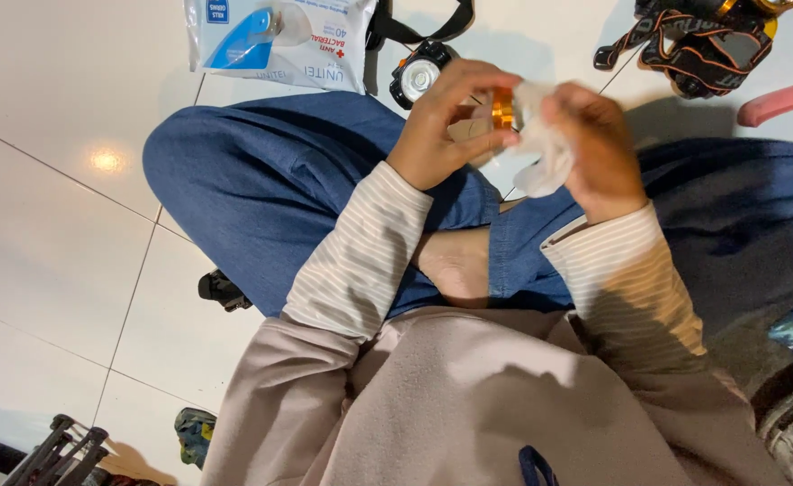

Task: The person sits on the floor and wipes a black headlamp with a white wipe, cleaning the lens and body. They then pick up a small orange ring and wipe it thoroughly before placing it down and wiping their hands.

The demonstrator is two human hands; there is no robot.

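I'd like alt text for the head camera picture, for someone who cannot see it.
A person sitting cross-legged on a white tiled floor holds a small orange-ringed object in the left hand and presses a white wipe to it with the right hand. A pack of wipes and a headlamp lie ahead.

The left hand [441, 126] grips a small orange ring-shaped part [502, 108], fingers curled round it. The right hand [599, 148] presses a white wipe [545, 148] against that part. Both hands hang above crossed legs in blue trousers [270, 189]. On the white tiled floor [54, 135] beyond lie a headlamp [419, 74], a wipes pack [279, 36] and orange-black straps [698, 45].
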